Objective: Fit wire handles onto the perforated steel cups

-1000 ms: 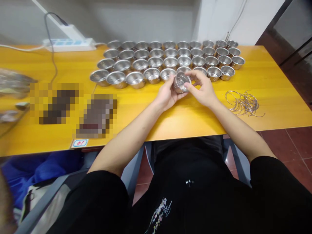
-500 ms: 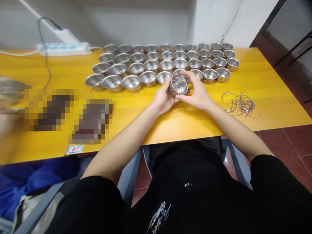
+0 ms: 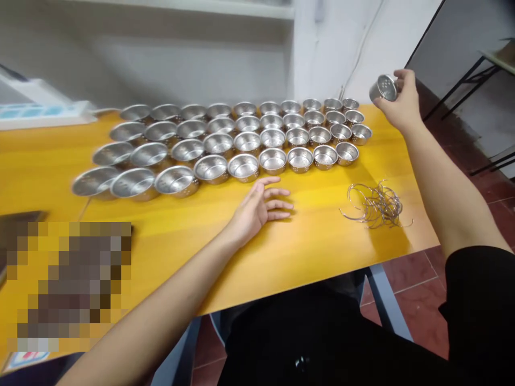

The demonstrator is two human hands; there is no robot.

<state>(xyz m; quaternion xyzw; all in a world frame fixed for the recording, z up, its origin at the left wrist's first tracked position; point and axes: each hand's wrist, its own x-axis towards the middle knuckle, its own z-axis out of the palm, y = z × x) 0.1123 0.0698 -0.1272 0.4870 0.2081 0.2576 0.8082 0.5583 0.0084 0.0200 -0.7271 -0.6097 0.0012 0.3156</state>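
My right hand is closed around a small perforated metal cup, raised above the far right part of the table and tilted with its mouth toward me. My left hand is open, fingers stretched to the right, holding nothing. It is over the table just in front of the nearest row of metal cups. These cups have holes in their walls and stand mouth up, side by side in several rows. Below my right forearm lies a tangled heap of thin curved metal wires.
A pixelated dark flat object lies at the left on the yellow table. A white power strip runs along the back left. The wall rises behind the cups. The table's right edge drops to a red tiled floor.
My right hand has carried the cup away from my left hand, to the far right and up. My left hand has let go of it and opened. The view has turned to the right.
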